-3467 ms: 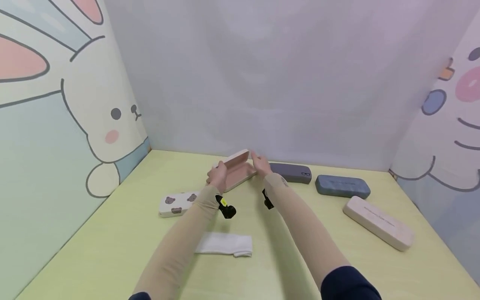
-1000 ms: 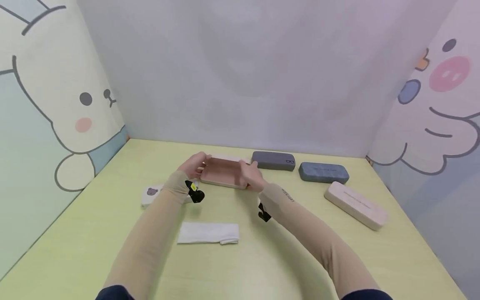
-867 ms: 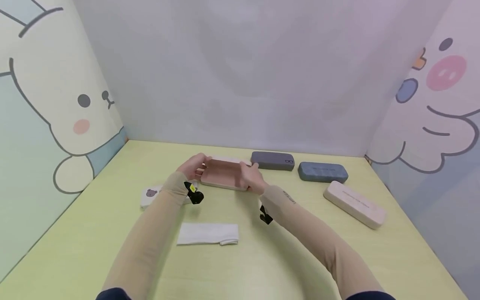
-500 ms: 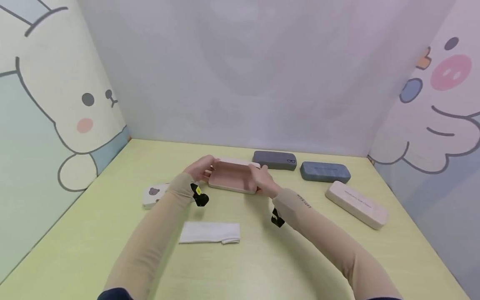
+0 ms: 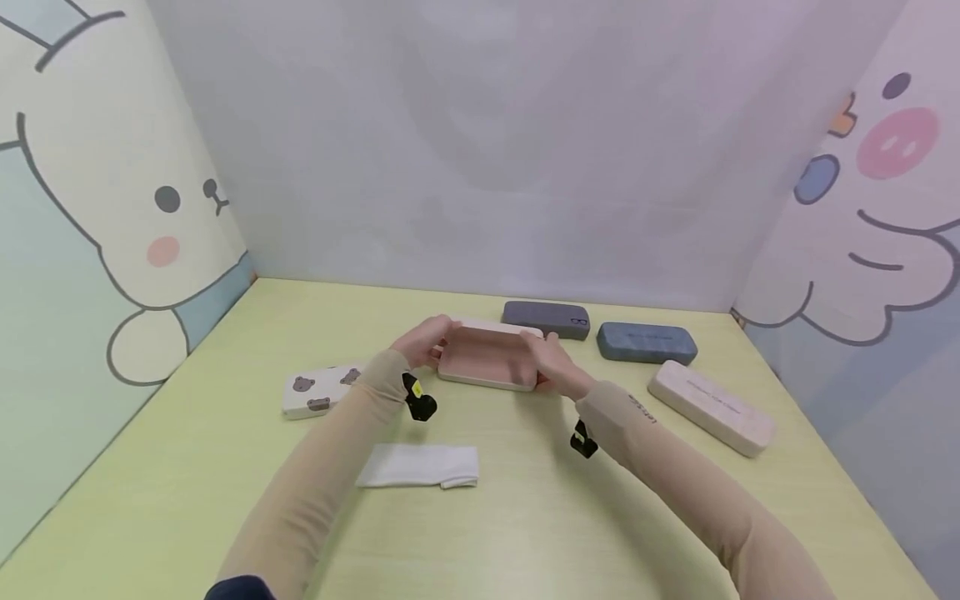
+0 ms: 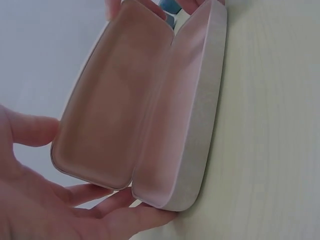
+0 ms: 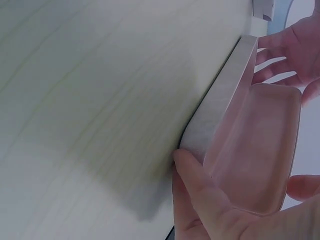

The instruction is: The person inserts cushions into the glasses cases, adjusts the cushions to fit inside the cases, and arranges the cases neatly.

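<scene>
A pale glasses case point(image 5: 487, 360) with a pink lining lies on the table at the back middle, its lid raised and nothing inside. My left hand point(image 5: 424, 340) holds its left end. In the left wrist view the thumb presses the lid's point(image 6: 107, 100) edge while the fingers reach under the end of the case. My right hand point(image 5: 558, 367) grips the other end. From the right wrist, its thumb sits at the lid's point(image 7: 272, 145) edge and its fingers at the base's point(image 7: 215, 115) corner, close over the table.
Behind and right stand a dark grey glasses case point(image 5: 546, 320), a blue one point(image 5: 647, 342) and a pale pink one point(image 5: 711, 408), all closed. To the left lies a white bear-patterned case point(image 5: 322, 392), partly behind the left sleeve. A folded white cloth point(image 5: 422, 465) lies in front.
Since 3.5 seconds ago the glasses case has turned from slanted to roughly straight across. Over the last second both hands have shifted it right and slightly nearer; the lid stays up.
</scene>
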`<state>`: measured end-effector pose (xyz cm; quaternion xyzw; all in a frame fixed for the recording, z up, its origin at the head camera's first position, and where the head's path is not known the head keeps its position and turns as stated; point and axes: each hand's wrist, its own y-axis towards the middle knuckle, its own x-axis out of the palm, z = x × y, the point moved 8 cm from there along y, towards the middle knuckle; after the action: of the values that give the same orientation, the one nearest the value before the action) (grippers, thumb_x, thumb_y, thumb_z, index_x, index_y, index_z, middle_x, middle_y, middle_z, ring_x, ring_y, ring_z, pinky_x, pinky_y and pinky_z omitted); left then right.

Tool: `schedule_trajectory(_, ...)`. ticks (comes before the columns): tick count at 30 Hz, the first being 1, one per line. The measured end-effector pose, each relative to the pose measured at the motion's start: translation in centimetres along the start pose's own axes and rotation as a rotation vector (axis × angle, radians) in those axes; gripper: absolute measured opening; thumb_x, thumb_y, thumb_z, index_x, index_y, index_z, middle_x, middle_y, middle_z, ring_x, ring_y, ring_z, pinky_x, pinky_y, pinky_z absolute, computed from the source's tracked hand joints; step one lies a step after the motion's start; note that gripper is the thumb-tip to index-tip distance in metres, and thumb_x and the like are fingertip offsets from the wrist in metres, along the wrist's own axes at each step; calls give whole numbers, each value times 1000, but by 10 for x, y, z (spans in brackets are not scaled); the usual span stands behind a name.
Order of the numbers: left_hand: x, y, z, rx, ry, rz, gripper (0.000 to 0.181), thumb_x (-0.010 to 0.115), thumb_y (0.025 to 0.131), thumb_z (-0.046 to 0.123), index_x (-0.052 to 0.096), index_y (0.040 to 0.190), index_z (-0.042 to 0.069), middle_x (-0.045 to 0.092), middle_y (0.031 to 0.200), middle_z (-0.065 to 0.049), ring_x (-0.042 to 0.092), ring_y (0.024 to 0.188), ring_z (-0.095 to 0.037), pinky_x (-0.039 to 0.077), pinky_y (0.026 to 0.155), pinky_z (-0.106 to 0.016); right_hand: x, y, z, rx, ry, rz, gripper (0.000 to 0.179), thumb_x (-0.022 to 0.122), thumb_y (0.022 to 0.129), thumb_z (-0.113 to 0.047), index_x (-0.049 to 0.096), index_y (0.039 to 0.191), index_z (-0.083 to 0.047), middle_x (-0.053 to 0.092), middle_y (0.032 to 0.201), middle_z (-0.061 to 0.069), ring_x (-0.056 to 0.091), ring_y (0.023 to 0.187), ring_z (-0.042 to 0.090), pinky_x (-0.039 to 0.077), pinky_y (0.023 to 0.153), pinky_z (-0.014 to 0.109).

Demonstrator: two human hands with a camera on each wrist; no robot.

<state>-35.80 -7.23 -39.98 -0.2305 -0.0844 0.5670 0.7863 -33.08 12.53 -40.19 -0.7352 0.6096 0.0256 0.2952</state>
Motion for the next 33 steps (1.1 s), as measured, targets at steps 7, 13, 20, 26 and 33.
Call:
schedule_trajectory(7,16,6,5,5,-19,5,53,38,99,33,35,143,5,34,145,-20,41,129,-37,38,108,-49,-16,2,5,-2,-29,11,88,31,98,-55,-15,151,-2,-9,161,17,46,127,38,51,94,48)
schedule_trajectory(13,26,7,7,11,-39,41,54,42,99,34,37,144,6,34,149,-20,40,134,-40,38,108,-51,-29,4,9,11,-42,35,86,33,98,-54,-8,152,-2,4,160,18,53,115,37,53,90,46)
schedule_trajectory(20,34,9,6,25,-81,95,58,47,98,36,35,143,2,36,149,-15,43,133,-34,37,110,-48,-38,5,15,9,-32,17,86,32,99,-54,-12,152,-3,-4,161,17,49,122,39,50,95,46)
schedule_trajectory(26,41,8,7,29,-99,105,60,46,98,36,31,145,1,35,150,-14,44,133,-31,37,111,-47,-45,7,17,19,-21,32,86,33,99,-54,-14,152,-4,0,161,18,48,122,42,48,97,49)
schedule_trajectory(33,44,9,9,28,-86,95,61,46,98,37,30,146,3,32,152,-13,42,135,-30,35,112,-48,-50,7,20,32,-28,44,84,35,98,-54,-6,153,-6,13,157,20,52,113,35,50,92,47)
